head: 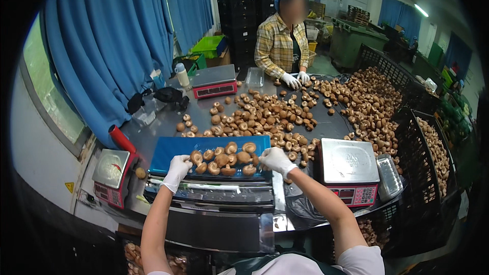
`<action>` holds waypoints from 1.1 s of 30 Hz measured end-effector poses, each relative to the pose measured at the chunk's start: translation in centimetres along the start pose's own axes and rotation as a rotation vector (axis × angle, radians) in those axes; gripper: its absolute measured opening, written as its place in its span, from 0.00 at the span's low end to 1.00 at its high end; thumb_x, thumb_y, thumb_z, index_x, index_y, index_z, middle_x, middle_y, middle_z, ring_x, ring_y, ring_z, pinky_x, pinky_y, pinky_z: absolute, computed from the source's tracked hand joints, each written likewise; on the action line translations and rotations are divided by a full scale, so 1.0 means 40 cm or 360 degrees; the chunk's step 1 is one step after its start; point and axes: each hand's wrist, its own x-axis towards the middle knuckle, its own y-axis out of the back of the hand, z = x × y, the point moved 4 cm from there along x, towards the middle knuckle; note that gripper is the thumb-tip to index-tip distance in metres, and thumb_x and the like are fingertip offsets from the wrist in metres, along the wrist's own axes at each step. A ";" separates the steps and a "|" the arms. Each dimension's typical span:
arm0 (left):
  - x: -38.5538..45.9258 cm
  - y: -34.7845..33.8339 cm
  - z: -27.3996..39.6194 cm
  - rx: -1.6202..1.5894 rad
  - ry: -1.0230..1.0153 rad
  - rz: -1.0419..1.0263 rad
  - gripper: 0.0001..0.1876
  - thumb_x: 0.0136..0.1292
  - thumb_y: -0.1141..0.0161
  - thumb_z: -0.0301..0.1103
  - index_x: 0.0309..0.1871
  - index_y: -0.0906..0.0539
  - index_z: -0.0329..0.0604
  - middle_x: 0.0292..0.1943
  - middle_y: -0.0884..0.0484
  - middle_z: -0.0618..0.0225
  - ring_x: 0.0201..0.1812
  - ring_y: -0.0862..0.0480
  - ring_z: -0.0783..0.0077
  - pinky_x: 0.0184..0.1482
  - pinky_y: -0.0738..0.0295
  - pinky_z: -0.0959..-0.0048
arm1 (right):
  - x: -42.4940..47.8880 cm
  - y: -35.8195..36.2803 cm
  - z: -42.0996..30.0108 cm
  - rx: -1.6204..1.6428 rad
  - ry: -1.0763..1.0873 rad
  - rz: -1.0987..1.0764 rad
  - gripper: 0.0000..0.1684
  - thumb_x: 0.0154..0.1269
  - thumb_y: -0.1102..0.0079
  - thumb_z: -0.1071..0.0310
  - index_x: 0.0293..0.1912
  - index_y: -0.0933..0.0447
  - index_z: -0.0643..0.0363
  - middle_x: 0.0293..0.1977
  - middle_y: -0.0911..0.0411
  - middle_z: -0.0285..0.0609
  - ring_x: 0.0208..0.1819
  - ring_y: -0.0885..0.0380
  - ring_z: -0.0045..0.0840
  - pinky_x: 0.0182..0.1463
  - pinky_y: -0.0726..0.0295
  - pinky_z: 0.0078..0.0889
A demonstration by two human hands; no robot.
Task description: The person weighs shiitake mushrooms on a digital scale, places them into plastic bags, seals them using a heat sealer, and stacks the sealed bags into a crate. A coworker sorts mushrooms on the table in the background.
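A clear plastic tray of brown mushrooms [228, 159] lies on the blue top [164, 149] of a wrapping machine in front of me. At the tray's left end is my left hand [178, 169], in a white glove, fingers bent against the edge. My right hand [277, 161], gloved too, is at the right end with its fingertips by the rim. Whether either hand grips the tray or its film cannot be told. Behind the machine spreads a heap of loose mushrooms [256, 114]. Below the tray run the machine's shiny rollers [214, 191].
Digital scales stand right [349, 160], left [110, 168] and at the back [214, 80]. Clear trays [389, 177] lie beside the right scale. A co-worker [282, 42] with gloved hands stands across the table. Black crates [420, 156] of mushrooms are at the right.
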 end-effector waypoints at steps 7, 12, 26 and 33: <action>0.053 0.146 -0.111 0.0323 0.0072 0.0126 0.16 0.54 0.36 0.23 0.48 0.17 0.31 0.33 0.13 0.61 0.26 0.16 0.76 0.30 0.21 0.75 | 0.068 -0.167 -0.094 0.0085 -0.0090 -0.0140 0.14 0.64 0.46 0.66 0.30 0.19 0.68 0.26 0.16 0.45 0.25 0.17 0.25 0.30 0.18 0.26; 0.048 0.173 -0.098 0.0296 0.0118 -0.0112 0.08 0.51 0.33 0.23 0.36 0.14 0.31 0.27 0.14 0.62 0.23 0.18 0.76 0.28 0.22 0.75 | 0.087 -0.179 -0.084 0.0120 -0.0189 -0.0240 0.14 0.65 0.46 0.66 0.31 0.18 0.67 0.27 0.16 0.43 0.25 0.17 0.25 0.29 0.19 0.24; 0.099 0.173 -0.031 0.0585 0.0196 -0.0514 0.07 0.48 0.29 0.23 0.20 0.18 0.34 0.21 0.16 0.64 0.22 0.17 0.74 0.26 0.21 0.74 | 0.092 -0.159 -0.070 -0.0001 -0.0284 -0.0416 0.13 0.68 0.47 0.65 0.36 0.18 0.63 0.29 0.15 0.39 0.25 0.18 0.19 0.30 0.19 0.20; 0.113 0.179 -0.069 0.0426 0.0241 -0.0505 0.07 0.49 0.29 0.21 0.20 0.18 0.34 0.21 0.16 0.64 0.22 0.18 0.74 0.26 0.21 0.74 | 0.090 -0.163 -0.084 -0.0023 -0.0245 -0.0393 0.15 0.68 0.48 0.65 0.33 0.17 0.64 0.28 0.15 0.39 0.26 0.17 0.21 0.32 0.18 0.22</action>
